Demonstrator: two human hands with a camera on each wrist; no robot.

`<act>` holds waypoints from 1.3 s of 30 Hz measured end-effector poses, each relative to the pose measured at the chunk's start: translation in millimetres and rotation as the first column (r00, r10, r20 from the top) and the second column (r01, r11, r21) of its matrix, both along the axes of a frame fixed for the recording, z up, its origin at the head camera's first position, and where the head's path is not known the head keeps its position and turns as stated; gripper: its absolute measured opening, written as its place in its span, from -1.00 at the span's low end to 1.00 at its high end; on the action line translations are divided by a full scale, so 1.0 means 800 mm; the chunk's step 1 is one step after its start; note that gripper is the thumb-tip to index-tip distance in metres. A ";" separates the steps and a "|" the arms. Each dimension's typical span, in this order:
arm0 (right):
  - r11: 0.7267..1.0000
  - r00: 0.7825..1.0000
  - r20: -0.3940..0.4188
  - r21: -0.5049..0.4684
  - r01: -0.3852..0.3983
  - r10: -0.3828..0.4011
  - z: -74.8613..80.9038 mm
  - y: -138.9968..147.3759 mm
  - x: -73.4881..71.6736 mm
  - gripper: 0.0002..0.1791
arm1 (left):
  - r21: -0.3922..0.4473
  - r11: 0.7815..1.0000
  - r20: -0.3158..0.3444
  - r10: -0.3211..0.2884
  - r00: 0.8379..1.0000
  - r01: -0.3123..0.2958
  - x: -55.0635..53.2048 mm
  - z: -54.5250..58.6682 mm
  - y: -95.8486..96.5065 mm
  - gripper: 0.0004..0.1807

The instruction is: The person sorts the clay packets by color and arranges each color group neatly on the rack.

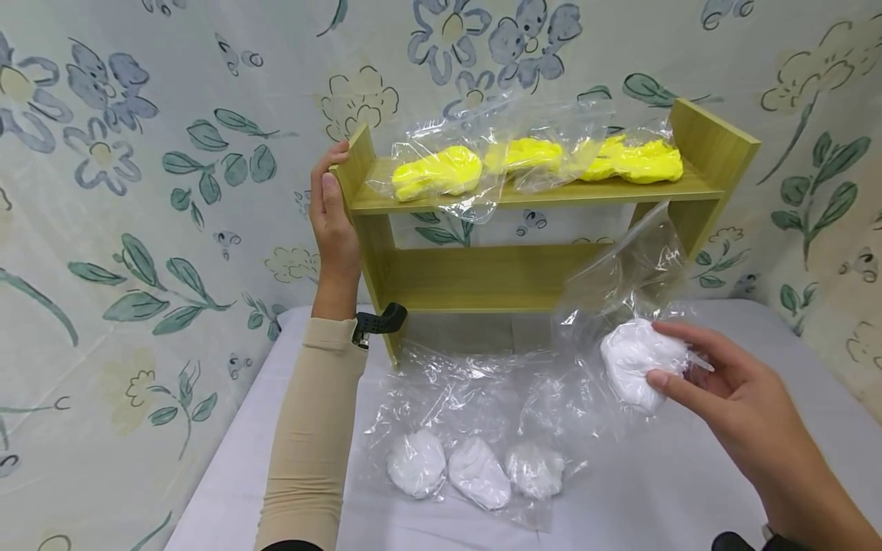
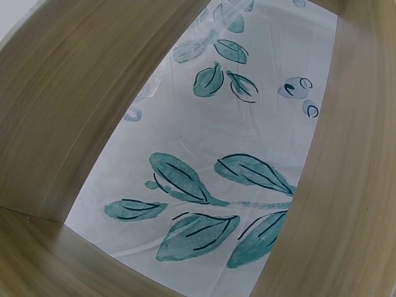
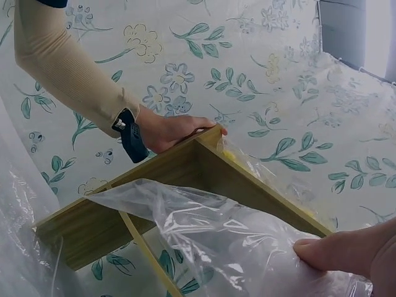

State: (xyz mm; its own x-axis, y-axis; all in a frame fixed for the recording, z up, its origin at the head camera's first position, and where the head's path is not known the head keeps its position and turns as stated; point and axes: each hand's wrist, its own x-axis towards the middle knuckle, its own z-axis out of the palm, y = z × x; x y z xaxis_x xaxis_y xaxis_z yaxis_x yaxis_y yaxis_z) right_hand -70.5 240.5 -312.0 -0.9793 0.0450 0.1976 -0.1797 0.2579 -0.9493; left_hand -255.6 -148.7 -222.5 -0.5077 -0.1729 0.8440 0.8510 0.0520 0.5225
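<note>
My left hand grips the upper left side panel of a small two-tier wooden shelf, its fingers over the panel's edge. In my right hand a clear plastic bag with a white lump is pinched between thumb and fingers, in front of the shelf's lower right. The loose top of that bag stretches up across the shelf in the right wrist view. Three bags with yellow lumps sit along the upper tier. Only shelf boards and wall show in the left wrist view.
Three more clear bags with white lumps lie on the white-covered table, before the shelf. Behind it hangs a flower-patterned cloth. The lower tier is bare wood where it shows.
</note>
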 end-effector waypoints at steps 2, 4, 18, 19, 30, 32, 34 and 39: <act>0.999 1.000 0.009 0.038 0.001 -0.002 0.000 -0.001 -0.012 -0.31 | -0.003 1.000 -0.007 -0.001 1.000 0.001 0.000 -0.001 0.000 -0.64; 0.995 1.000 0.020 0.097 0.011 -0.013 0.000 -0.003 -0.026 -0.31 | 0.006 1.000 0.001 -0.008 1.000 0.008 -0.001 -0.001 0.000 -0.64; 0.984 0.997 0.069 0.178 0.011 -0.024 0.016 0.001 -0.111 -0.32 | 0.016 1.000 -0.012 -0.021 1.000 0.021 -0.004 -0.001 0.000 -0.65; 0.982 0.997 0.067 0.189 0.013 -0.026 0.018 0.002 -0.117 -0.32 | 0.017 1.000 -0.012 -0.021 1.000 0.021 -0.004 -0.001 0.000 -0.65; 0.959 0.994 0.062 0.275 0.069 -0.090 0.033 0.002 -0.160 -0.33 | 0.037 0.999 0.051 -0.011 0.999 0.009 -0.002 -0.001 0.001 -0.67; 0.951 0.993 0.051 0.297 0.084 -0.103 0.030 0.002 -0.167 -0.34 | 0.032 0.999 0.056 -0.002 0.998 0.000 -0.002 -0.001 0.001 -0.67; 0.936 0.993 0.018 0.337 0.101 -0.113 0.027 0.001 -0.173 -0.35 | 0.029 1.000 0.060 0.003 0.998 -0.005 -0.002 -0.001 0.000 -0.67; 0.894 0.989 -0.068 0.425 0.146 -0.129 0.019 0.000 -0.185 -0.40 | 0.029 1.000 0.061 0.005 0.998 -0.007 -0.002 0.000 0.000 -0.67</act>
